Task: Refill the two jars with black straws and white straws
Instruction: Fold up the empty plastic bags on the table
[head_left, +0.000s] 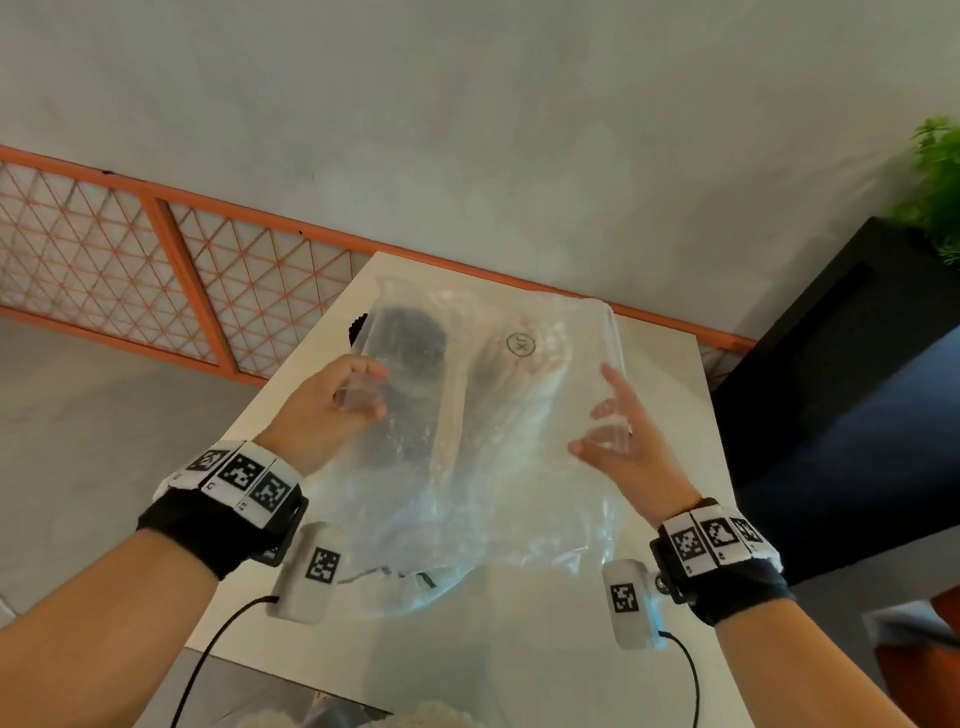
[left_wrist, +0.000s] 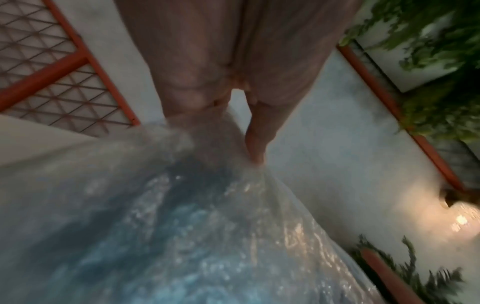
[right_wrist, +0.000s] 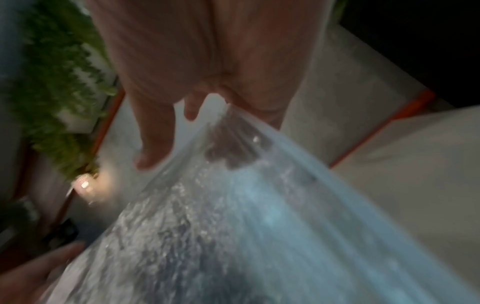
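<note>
I hold a large clear plastic bag (head_left: 493, 441) up over the white table (head_left: 545, 649). My left hand (head_left: 343, 395) grips its left edge, fingers curled into the film (left_wrist: 182, 236). On the right edge my right hand (head_left: 613, 431) pinches the bag (right_wrist: 259, 226), thumb (right_wrist: 153, 144) on one side, index finger straight. Through the plastic I make out a dark bundle, likely black straws (head_left: 415, 348), and a pale bundle (head_left: 519, 358) beside it. The jars themselves are blurred by the film. Something small and pale sags in the bag's bottom (head_left: 400, 577).
An orange lattice fence (head_left: 156, 270) runs along the grey wall behind the table. A black cabinet (head_left: 831, 332) with a green plant (head_left: 935, 192) stands at the right, close to the table's edge. Grey floor lies to the left.
</note>
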